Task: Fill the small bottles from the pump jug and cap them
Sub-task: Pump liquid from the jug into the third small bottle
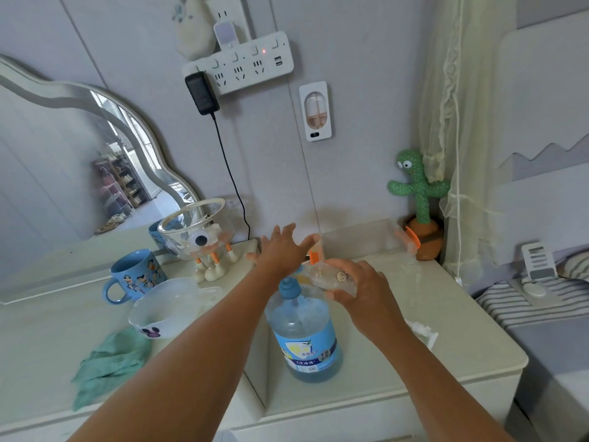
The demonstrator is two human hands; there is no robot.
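- The pump jug (303, 333) stands upright near the front edge of the bench (446, 314), mostly full of blue liquid, with its blue pump head (288, 288) on top.
- The small bottle (330, 275) is clear, uncapped and looks empty. It is tipped with its mouth towards the jug's spout, just right of the pump head.
- The right hand (361, 296) grips that bottle, its fingers (334, 295) curled round the body.
- The left hand (283, 250) is above and just behind the pump head, fingers (277, 232) straight and spread, holding nothing. I cannot tell whether the palm touches the pump.
- Step in hand, as I judge it: filling this bottle, with the press only about to begin. No capping has started.
- The next move calls for the bottle mouth to sit right under the spout before the left palm pushes straight down, so that the liquid does not miss and the jug does not tip. Several pumps seem needed.
- A white pump top (420, 334) lies on the bench right of the jug, probably this bottle's cap.
- What looks like another clear bottle (411, 272) stands behind and right of the jug.
- Behind the jug is a clear box (360, 237). Farther right of it stands a cactus toy (417, 193).
- Left of the jug are a white bowl (165, 309), a blue mug (134, 275) and a green cloth (108, 365).
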